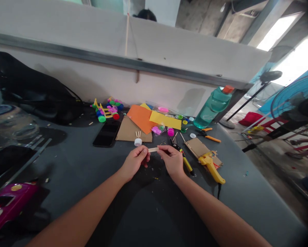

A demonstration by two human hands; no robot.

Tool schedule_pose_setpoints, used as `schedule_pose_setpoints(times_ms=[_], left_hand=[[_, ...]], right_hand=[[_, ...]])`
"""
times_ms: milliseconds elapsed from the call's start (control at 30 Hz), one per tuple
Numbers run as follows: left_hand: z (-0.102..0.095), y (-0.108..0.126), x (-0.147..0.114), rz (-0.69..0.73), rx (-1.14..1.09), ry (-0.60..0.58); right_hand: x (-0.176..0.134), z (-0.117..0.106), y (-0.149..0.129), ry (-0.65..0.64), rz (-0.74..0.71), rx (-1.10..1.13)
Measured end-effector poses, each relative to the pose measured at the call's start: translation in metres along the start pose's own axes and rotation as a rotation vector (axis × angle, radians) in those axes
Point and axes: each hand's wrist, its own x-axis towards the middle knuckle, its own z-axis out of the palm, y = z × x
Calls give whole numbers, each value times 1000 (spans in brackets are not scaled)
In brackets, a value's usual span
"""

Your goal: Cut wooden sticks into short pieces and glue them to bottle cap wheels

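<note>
Between my two hands, a few short pale wooden sticks (153,150) lie level, just above the dark table. My left hand (136,161) pinches their left end between thumb and fingers. At the right end, my right hand (172,159) is closed on the same sticks. Just beyond my left hand stands a white bottle cap (138,142), with several short sticks (138,134) lying behind it on a piece of cardboard (125,129). Beside my right hand lies a yellow-and-black hand tool (187,163), partly hidden. A yellow glue gun (212,168) rests on cardboard farther right.
A black phone (106,133) lies left of the cardboard. Orange paper (140,118) and yellow paper (166,119) are behind. Colourful small toys (109,111), a teal bottle (212,108) and orange-handled pliers (210,134) stand or lie near the wall. A magenta device (15,200) sits left.
</note>
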Motion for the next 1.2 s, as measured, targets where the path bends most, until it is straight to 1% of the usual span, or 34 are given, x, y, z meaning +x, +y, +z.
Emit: schedule_pose_setpoints(times_ms=[100, 333, 600, 967, 1200], left_hand=[[0, -2, 1, 16, 33, 12], [0, -9, 1, 104, 141, 17], [-2, -12, 1, 96, 261, 9], [-3, -14, 4, 60, 260, 18], [-2, -13, 3, 68, 175, 42]], right_hand=[[-1, 1, -3, -15, 6, -24], [-2, 1, -6, -29, 9, -40], [-2, 0, -5, -17, -7, -51], [-3, -1, -3, -10, -62, -63], [-3, 1, 2, 18, -39, -22]])
